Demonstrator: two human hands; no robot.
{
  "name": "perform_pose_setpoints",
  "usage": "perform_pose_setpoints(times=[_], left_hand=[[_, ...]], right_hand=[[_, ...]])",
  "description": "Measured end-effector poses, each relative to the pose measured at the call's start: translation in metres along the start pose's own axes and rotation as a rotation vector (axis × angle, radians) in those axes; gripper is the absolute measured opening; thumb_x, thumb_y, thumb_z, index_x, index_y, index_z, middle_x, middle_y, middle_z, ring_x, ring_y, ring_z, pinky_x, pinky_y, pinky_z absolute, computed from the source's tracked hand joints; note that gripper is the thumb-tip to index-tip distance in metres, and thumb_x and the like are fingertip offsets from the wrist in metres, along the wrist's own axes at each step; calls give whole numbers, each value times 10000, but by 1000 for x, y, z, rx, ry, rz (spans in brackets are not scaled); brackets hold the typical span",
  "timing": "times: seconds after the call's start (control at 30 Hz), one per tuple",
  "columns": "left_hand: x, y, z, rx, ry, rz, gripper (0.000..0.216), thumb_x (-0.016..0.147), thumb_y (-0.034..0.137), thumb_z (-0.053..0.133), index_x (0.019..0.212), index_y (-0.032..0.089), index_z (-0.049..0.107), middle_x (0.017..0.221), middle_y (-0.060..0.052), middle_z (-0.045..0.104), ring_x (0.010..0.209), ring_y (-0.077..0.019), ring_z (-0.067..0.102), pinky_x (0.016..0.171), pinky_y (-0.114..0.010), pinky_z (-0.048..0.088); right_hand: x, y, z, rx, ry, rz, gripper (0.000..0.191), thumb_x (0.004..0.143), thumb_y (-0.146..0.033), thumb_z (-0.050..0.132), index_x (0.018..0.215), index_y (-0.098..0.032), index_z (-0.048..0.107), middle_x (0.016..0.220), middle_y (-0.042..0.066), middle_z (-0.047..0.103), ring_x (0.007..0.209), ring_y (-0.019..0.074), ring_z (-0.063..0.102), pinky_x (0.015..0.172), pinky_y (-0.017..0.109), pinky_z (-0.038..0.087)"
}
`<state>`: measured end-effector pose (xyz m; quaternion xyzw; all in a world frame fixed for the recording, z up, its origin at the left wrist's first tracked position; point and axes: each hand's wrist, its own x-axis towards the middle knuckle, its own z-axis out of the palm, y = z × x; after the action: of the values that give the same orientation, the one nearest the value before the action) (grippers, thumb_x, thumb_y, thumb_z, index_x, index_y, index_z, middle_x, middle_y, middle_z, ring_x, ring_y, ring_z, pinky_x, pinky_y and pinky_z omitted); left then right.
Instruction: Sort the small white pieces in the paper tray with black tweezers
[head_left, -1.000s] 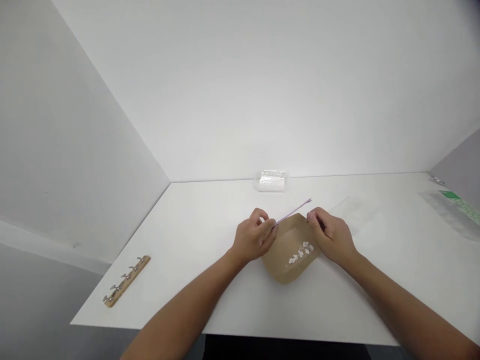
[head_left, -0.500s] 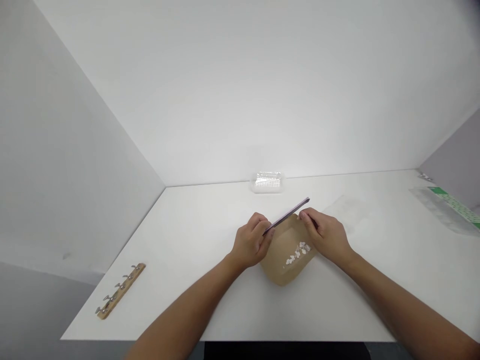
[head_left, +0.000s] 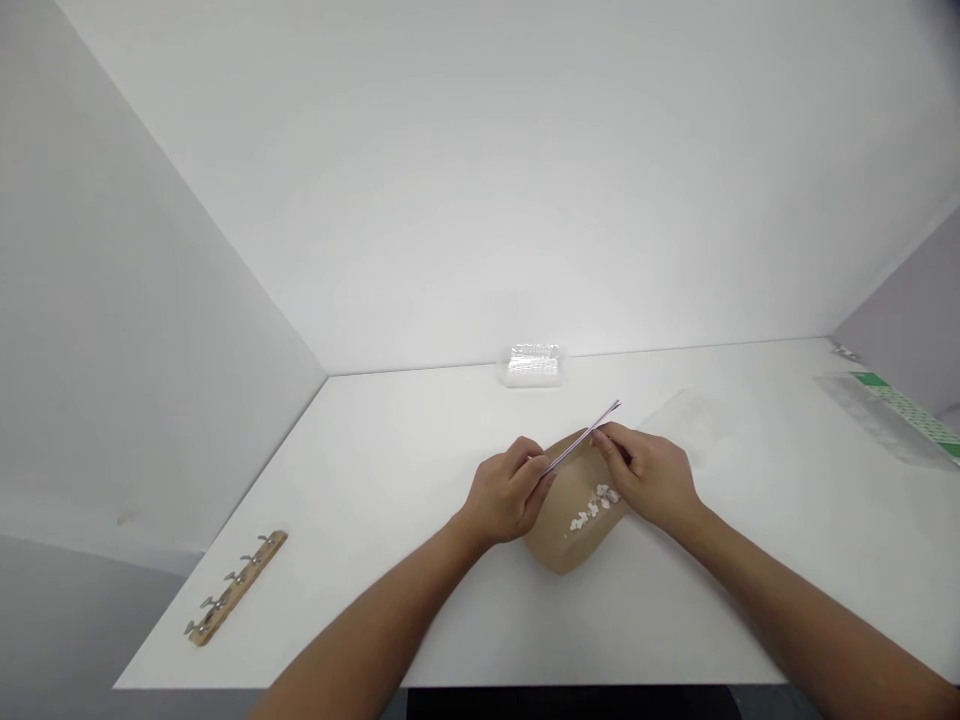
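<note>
A thin flat card or strip point(head_left: 574, 447) is seen nearly edge-on, pale with darker edges, and looks like two layers parted at its upper tip. My left hand point(head_left: 510, 490) is closed on its lower end. My right hand point(head_left: 649, 470) has thumb and forefinger pinched together at its upper part; whether they grip one layer or just touch the edge is hard to tell. Under both hands lies a brown, rounded, shallow paper-like piece point(head_left: 559, 550). On it is a row of small white bits point(head_left: 592, 508), partly covered by my right hand.
A wooden rail with several metal hooks point(head_left: 236, 588) lies at the table's left edge. By the back wall is a clear-wrapped white package point(head_left: 532, 366). Clear plastic point(head_left: 686, 415) lies behind my right hand, and a green-and-clear packet point(head_left: 900, 410) at the far right.
My right thumb and forefinger have moved onto the strip's edge. The strip has turned slightly, and its upper tip now shows parted layers. The view has shifted a little.
</note>
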<state>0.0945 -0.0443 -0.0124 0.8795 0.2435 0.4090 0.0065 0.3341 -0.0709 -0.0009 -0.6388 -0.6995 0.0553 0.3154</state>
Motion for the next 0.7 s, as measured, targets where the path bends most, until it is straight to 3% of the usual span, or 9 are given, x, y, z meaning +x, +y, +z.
perform_pose_setpoints(times=[0.37,0.7], left_hand=[[1,1,0,35,8,-2,56,993,192,484,1005,205,537,964,-62,617,679,-124,536,553,-252,421],[1,2,0,46,9,-49,41,991,194,496,1009,206,531,959,-56,607,714,-132,555,576,-251,441]], right_hand=[[3,4,-3,98,68,120,400,1053,-511,352,948,-268,652,617,-27,593,565,163,548,562,277,355],[4,6,-2,255,115,201,359,1067,-499,305,1117,-252,560,640,-33,542,533,170,517,553,296,392]])
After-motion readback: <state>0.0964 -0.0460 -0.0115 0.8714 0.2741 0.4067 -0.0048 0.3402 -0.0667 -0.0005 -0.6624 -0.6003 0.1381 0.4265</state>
